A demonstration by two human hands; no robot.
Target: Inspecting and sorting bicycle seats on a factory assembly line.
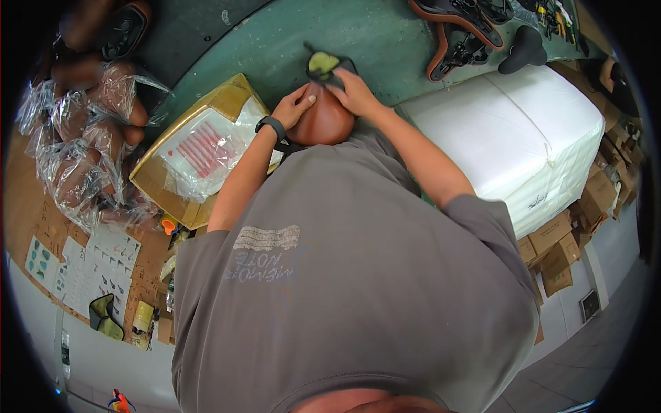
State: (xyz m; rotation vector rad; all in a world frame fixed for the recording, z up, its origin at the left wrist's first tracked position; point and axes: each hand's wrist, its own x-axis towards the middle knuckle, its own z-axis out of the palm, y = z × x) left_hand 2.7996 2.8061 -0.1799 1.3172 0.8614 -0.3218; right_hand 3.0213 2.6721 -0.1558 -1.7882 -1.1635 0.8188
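Note:
A brown bicycle saddle point(323, 124) rests against my body at the table's edge, its narrow end pointing away from me. My left hand point(292, 110) is closed on its left side, the thumb lying on top. Over the narrow end, my right hand point(352, 95) pinches a small black piece with a yellow-green patch point(323, 64), which looks like a soft cover and is blurred by motion. The fingertips of the right hand are partly hidden behind this piece. A dark band sits on my left wrist.
Left of my arm stands an open carton point(155, 168) lined with clear plastic. Beyond it lie several plastic-wrapped brown saddles point(103, 131). A large white wrapped block point(496, 131) is close on the right. Black saddles point(458, 48) lie at the far right of the green table point(275, 41).

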